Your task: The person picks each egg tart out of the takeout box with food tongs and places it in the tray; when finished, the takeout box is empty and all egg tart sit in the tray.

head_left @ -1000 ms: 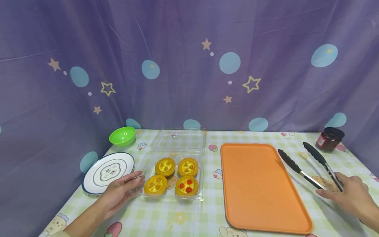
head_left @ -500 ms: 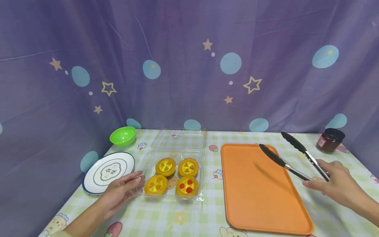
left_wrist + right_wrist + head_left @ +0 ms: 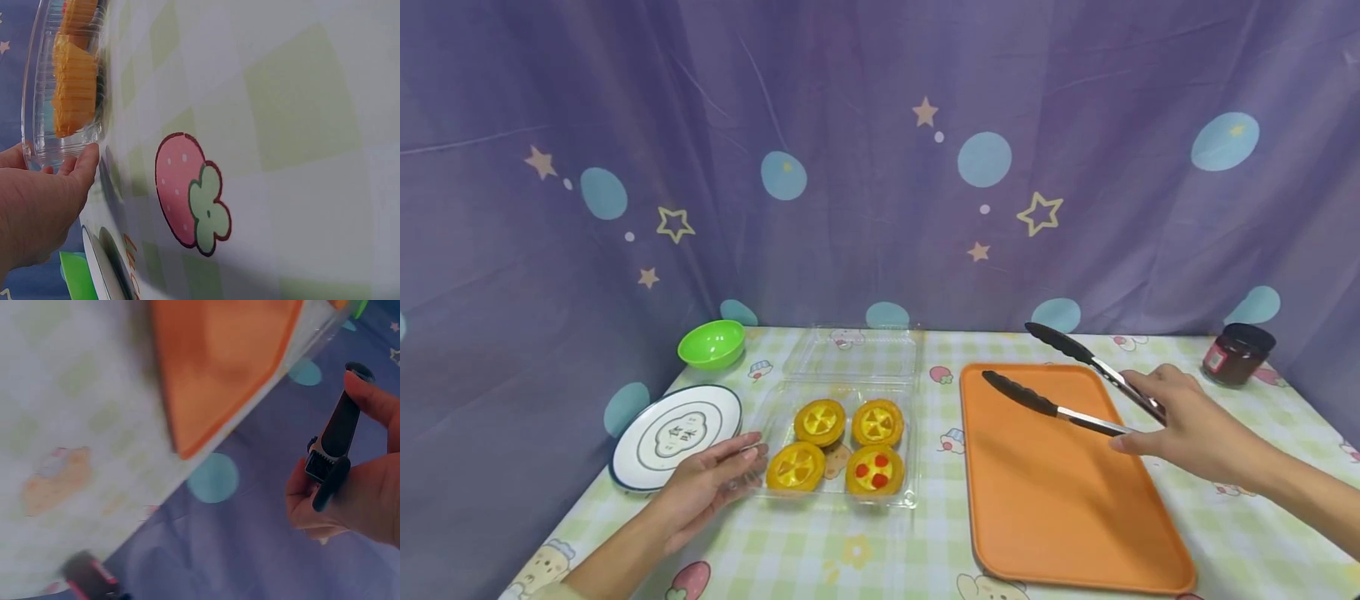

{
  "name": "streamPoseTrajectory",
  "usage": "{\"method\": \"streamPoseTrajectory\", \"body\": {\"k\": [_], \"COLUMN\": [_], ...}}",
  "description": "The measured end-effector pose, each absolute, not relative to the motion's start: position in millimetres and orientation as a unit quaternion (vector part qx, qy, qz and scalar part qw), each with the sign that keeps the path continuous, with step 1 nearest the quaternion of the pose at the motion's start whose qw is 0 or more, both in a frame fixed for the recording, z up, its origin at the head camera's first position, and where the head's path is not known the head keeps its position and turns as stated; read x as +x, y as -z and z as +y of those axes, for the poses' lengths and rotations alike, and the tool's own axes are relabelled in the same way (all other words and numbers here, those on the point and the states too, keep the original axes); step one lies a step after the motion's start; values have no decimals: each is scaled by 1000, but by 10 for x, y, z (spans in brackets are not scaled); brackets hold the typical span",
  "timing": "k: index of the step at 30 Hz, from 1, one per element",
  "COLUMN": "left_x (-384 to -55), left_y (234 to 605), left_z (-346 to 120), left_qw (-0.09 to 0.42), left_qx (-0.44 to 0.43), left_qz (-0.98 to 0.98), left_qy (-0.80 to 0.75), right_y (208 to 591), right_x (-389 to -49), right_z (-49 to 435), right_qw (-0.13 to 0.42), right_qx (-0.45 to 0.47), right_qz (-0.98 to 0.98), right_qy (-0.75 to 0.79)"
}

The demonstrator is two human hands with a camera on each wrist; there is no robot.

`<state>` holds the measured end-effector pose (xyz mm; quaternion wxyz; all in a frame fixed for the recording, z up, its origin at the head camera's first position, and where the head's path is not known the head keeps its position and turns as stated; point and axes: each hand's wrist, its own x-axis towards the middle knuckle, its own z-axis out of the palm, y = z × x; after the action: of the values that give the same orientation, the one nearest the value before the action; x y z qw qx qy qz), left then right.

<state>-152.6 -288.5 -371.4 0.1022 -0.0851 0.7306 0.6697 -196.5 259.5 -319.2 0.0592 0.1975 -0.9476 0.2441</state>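
At the left side of a clear plastic container (image 3: 912, 467), my left hand (image 3: 700, 487) holds its rim, thumb above and fingers below. Inside sit several golden egg tarts (image 3: 818, 422); one tart (image 3: 874, 472) bears red pieces on its top. The container's clear lid (image 3: 857, 357) is folded back behind it. My right hand (image 3: 1180, 429) grips the handles of metal tongs (image 3: 1086, 417) with black tips. The tongs are spread apart and hang over the orange tray (image 3: 1075, 533), pointing left, with nothing between the tips. In the right wrist view, the tongs' black-covered end (image 3: 340, 425) shows in the hand.
Left of the container lies a white plate (image 3: 647, 450) with a dark rim. A green bowl (image 3: 711, 346) stands behind the plate. At the back right is a dark jar (image 3: 1236, 358). A purple curtain (image 3: 880, 167) hangs behind the checked tablecloth (image 3: 805, 542).
My right hand has moved left and slightly up, carrying the tongs from the right of the orange tray to above it. My left hand and the container have stayed in place.
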Motion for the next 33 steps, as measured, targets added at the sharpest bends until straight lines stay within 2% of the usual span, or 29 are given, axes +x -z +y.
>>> {"method": "streamPoseTrajectory", "body": {"k": [8,24,33], "left_x": [-1527,-1541,-1528], "left_y": [3714,3730,3741], "left_z": [-2872,-2875,-2891], "left_qw": [101,100,100], "left_qx": [-87,-86,-84], "left_qz": [730,730,727], "left_qy": [-670,-671,-674], "right_y": [2988,2906,2854], "right_x": [-2021,-2134,-2158], "right_z": [2350,1910,1680], "right_qw": [31,-9,-36], "right_qx": [233,297,301], "right_qz": [-940,-919,-921], "right_qy": [-249,-258,-245]}}
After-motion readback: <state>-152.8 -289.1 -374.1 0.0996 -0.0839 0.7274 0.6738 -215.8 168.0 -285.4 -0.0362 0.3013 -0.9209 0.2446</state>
